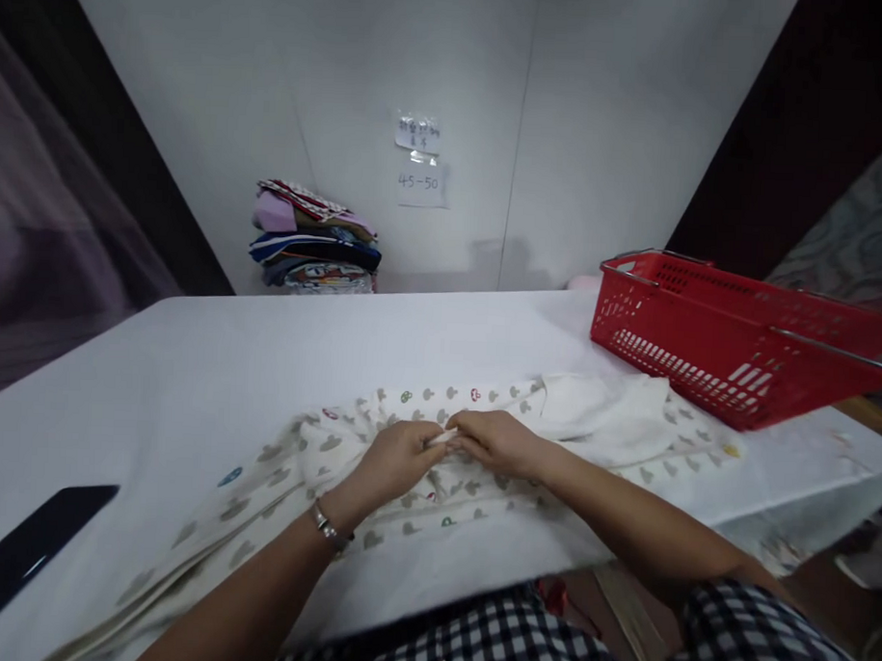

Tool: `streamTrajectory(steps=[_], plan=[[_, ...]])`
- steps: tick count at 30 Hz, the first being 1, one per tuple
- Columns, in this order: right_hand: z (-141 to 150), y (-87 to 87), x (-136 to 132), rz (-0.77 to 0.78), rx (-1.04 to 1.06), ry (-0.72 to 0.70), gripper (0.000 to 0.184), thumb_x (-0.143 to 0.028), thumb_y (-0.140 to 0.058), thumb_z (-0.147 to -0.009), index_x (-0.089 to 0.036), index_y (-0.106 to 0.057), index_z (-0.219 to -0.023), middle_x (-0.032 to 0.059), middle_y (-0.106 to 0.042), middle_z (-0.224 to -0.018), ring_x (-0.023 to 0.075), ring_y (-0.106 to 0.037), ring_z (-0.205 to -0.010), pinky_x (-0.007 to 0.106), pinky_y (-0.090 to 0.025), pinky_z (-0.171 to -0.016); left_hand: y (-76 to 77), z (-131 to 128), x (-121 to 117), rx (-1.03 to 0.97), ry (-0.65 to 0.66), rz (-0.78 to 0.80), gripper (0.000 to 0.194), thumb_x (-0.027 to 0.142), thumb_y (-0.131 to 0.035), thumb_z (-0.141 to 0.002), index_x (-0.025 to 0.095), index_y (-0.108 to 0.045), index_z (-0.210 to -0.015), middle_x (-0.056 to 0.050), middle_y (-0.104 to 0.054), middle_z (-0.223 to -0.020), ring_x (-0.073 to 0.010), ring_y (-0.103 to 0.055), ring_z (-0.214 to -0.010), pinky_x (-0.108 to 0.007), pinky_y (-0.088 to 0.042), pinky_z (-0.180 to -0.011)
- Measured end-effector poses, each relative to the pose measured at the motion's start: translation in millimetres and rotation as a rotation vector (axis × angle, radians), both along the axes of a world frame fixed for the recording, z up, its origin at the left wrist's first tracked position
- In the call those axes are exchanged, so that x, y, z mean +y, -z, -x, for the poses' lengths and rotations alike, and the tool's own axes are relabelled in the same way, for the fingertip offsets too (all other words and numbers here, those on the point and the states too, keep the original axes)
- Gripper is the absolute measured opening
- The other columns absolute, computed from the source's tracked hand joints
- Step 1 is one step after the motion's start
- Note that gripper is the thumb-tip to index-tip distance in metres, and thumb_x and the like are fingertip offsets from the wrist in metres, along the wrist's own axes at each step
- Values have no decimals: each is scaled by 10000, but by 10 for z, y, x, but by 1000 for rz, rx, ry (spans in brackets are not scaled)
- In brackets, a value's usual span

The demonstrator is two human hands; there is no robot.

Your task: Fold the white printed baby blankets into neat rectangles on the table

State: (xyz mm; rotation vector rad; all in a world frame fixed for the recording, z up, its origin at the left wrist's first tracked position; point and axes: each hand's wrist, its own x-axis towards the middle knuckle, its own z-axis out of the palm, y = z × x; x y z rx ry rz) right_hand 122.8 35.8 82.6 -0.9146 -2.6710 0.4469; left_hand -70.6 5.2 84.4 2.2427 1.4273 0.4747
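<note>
The cloth garment (328, 447) looks light and soft, probably a thin knit that bends at the slightest pull and has no stiffness of its own. It should not break if handled roughly, but it likely creases, stretches and slides easily over the smooth white table (267, 353). A seam or doubled edge would probably give the surest hold, taken between thumb and fingertips, with the loose parts spread flat so they do not drag. The small fold at the middle suits a fine pinch; the long ends at either side look better lifted with a broader grip.

Both hands are nearly closed and meet at that fold: the left hand (397, 456) and the right hand (499, 441) each pinch the pale cloth, fingertips almost touching. How many layers they hold, I cannot tell.

The garment lies across the table from the lower left of the frame to the right of centre, near the red basket (701, 344). It is off-white, dotted with grey-beige mushroom-like shapes and a few small red, green, blue and yellow ones. It is bunched and wrinkled around the hands, with a plain pale part showing right of centre and long folds running toward the lower left.
</note>
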Motion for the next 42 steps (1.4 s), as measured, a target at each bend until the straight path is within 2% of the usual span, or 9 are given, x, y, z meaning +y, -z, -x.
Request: streamTrajectory(steps=[4,11,18,23,28,31,36,39,42], plan=[[-250,-7,4,-103,-63,1,396,-341,-489,-896,-185,-439,-1257,100,-620,-1118,225,-582,-968,322,-423,-781,-127,96,-53,52,-33,-56,368,447,-375,-879,212,-625,-745,8,-632,-686,-149,-545,-644,-235,-349,-573],[-815,38,67,-102,-113,54,455,-333,-583,-813,-176,-504,-1233,87,-644,-1051,230,-576,-937,361,-409,-836,-284,578,-43,69,-260,-58,344,486,-426,-822,261,-682,-871,19,-703,-889,-183,-598,-798,-229,-396,-655],[-1138,-171,377,-73,-188,-29,377,-500,-526,-843,-184,-597,-1035,48,-669,-925,188,-598,-845,435,-193,-1048,-331,955,198,24,-486,32,356,490,-459,-806,227,-679,-900,40,-705,-880,-179,-598,-834,-207,-385,-670],[-1623,-343,706,-72,-324,231,265,-402,-542,-825,-177,-569,-688,1,-568,-583,144,-523,-581,345,-365,-827,-307,1065,412,70,-559,53,359,473,-466,-802,197,-681,-884,34,-698,-828,-171,-589,-812,-204,-370,-671],[-1948,-384,664,-196,-179,527,238,-366,-457,-864,-175,-578,-791,18,-570,-657,148,-521,-606,248,-352,-575,-304,1021,575,90,-551,56,392,503,-478,-787,198,-695,-903,19,-700,-843,-181,-590,-819,-209,-370,-657],[-1893,-252,368,-432,-105,507,190,-301,-459,-857,-175,-597,-828,72,-601,-786,198,-550,-759,275,-386,-643,-298,986,639,105,-572,46,393,496,-478,-786,193,-700,-901,3,-700,-856,-185,-592,-817,-216,-369,-650],[-1674,236,-275,-249,-178,23,202,-236,-419,-895,-180,-611,-864,82,-602,-879,176,-538,-837,281,-424,-739,-216,1005,691,104,-593,90,404,496,-492,-769,183,-702,-916,-13,-701,-890,-198,-597,-828,-227,-384,-661],[-1618,474,-480,-166,-158,18,257,-377,-495,-885,-169,-603,-988,102,-598,-971,198,-528,-906,330,-424,-795,-171,1009,700,101,-583,82,382,470,-495,-764,189,-705,-916,-9,-701,-895,-197,-598,-838,-224,-385,-677],[-1613,523,-515,-108,-113,86,268,-354,-434,-919,-171,-606,-1011,107,-602,-946,203,-524,-904,359,-417,-798,-156,1005,699,110,-579,77,378,473,-485,-765,203,-704,-913,-3,-701,-880,-196,-599,-837,-223,-384,-673]])
